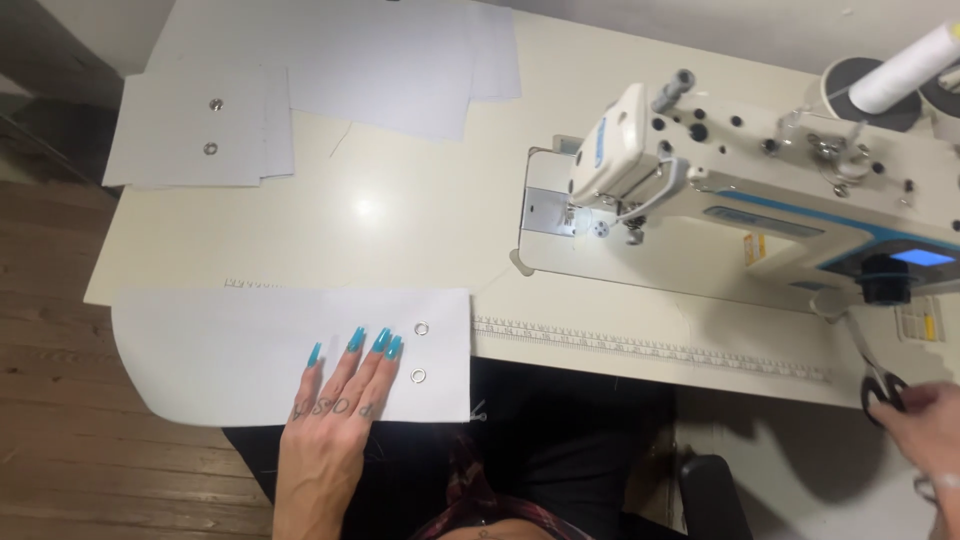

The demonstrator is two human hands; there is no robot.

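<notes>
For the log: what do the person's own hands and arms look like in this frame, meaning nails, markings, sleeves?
The left hand has long, squared nails painted glossy turquoise and dark tattooed marks across the knuckles; its forearm is bare, with no sleeve in view. The right hand shows only partly at the frame's right edge and is blurred; what may be a ring sits on one finger, but nails and sleeve cannot be made out.

Matt white cloth panel (pixel 230 355) with shiny metal eyelets (pixel 421 328), glossy cream tabletop (pixel 400 215), smooth plastic-cased sewing machine (pixel 760 190), worn wood floor (pixel 60 400)

White eyeleted fabric piece (pixel 230 355) lies flat, overhanging table edge.
</notes>
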